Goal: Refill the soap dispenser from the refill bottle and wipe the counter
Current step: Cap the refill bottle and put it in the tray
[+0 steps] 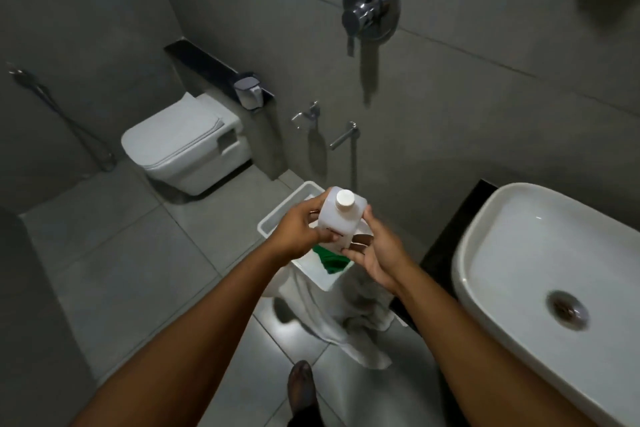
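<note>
A white square refill bottle (339, 215) with a white screw cap (345, 199) is held upright in the middle of the head view. My left hand (300, 229) grips its left side and base. On the bottle's right side, the fingers of my right hand (375, 253) touch its lower edge. The cap is on. A grey soap dispenser (248, 90) stands on the dark ledge above the toilet, far from both hands. A green cloth (331, 261) lies in the white bin (277, 221) directly below the bottle.
A white basin (519, 253) sits on a dark counter (450, 239) at the right. A white towel (346, 326) hangs from the bin onto the floor. A white toilet (183, 146) is at the left, and taps (369, 5) are on the grey wall.
</note>
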A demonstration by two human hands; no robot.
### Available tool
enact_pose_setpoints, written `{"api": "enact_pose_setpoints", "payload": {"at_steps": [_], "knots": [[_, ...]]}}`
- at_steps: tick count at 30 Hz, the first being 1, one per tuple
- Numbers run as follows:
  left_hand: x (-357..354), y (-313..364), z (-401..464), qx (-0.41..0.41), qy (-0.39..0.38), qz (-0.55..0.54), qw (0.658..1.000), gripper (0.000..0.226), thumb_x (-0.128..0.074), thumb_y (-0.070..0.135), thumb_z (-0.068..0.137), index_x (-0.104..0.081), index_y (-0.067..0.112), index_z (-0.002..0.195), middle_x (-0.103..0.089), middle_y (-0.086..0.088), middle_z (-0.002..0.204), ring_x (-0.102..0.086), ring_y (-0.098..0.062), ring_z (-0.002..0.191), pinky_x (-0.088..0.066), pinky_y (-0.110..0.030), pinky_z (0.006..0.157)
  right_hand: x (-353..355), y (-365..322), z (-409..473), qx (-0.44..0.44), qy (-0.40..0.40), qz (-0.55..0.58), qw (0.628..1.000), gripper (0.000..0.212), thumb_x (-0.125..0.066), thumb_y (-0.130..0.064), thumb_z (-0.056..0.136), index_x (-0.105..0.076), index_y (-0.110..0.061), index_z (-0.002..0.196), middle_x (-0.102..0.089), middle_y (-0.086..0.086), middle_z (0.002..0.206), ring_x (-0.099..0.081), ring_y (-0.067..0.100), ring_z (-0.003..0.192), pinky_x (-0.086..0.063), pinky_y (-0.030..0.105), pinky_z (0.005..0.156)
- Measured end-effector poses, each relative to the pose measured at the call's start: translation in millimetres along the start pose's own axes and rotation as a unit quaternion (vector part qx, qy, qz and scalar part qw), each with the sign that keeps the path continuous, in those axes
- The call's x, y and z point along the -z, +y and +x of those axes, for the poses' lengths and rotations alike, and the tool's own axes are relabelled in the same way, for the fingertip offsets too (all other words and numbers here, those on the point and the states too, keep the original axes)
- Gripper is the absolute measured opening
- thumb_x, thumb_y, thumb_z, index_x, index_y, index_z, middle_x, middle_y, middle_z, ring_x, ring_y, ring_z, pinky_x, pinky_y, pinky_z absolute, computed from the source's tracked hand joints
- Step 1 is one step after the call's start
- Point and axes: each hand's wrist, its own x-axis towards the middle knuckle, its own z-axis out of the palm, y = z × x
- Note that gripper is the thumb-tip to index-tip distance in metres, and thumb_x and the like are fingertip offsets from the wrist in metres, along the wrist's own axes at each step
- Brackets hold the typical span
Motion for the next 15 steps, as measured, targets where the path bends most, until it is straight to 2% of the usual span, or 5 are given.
{"api": "enact_pose_setpoints", "payload": {"at_steps": [3,5,9,12,15], "knots": [[35,-46,41,0.025,0.015,0.008,1.0,0.074,-0.083,-0.006,0.075,-0.061,0.017,0.141,-0.07,0.0,0.132,-0.065,-0.02,0.122,-0.055,-0.039,0.104,-30,26,64,-0.027,0.009,0.011,1.0,0.03,-0.053,-0.042,0.101,-0.061,-0.024,0.124,-0.066,0.019,0.125,-0.071,0.034,0.107,-0.055,0.052,0.097],[53,-80,68,0.048,0.031,0.006,0.998,0.067,-0.082,-0.009,0.075,-0.065,0.013,0.136,-0.073,-0.003,0.125,-0.068,-0.021,0.117,-0.057,-0.034,0.099,-46,43,108,-0.042,0.013,0.006,0.999,0.029,-0.053,-0.041,0.101,-0.06,-0.025,0.125,-0.064,0.019,0.129,-0.071,0.032,0.107,-0.059,0.044,0.09],[77,-152,123,0.093,0.047,0.015,0.994,0.056,-0.078,-0.013,0.074,-0.07,0.011,0.125,-0.074,-0.001,0.109,-0.069,-0.019,0.099,-0.055,-0.011,0.076,-62,80,193,-0.065,0.025,0.02,0.997,0.033,-0.055,-0.032,0.102,-0.058,-0.02,0.133,-0.062,0.021,0.133,-0.069,0.034,0.111,-0.059,0.042,0.09],[85,-191,151,0.121,0.042,0.014,0.992,0.057,-0.077,-0.013,0.075,-0.069,0.009,0.128,-0.074,-0.006,0.116,-0.07,-0.025,0.108,-0.058,-0.028,0.087,-63,107,237,-0.083,0.04,0.022,0.996,0.039,-0.056,-0.03,0.102,-0.055,-0.014,0.137,-0.058,0.021,0.135,-0.065,0.035,0.117,-0.055,0.046,0.099],[87,-219,163,0.138,0.038,0.015,0.99,0.058,-0.078,-0.012,0.076,-0.067,0.009,0.129,-0.074,-0.009,0.12,-0.069,-0.028,0.112,-0.057,-0.047,0.099,-64,122,256,-0.096,0.046,0.023,0.994,0.023,-0.057,-0.03,0.101,-0.062,-0.019,0.12,-0.064,0.016,0.122,-0.069,0.03,0.109,-0.061,0.038,0.087]]}}
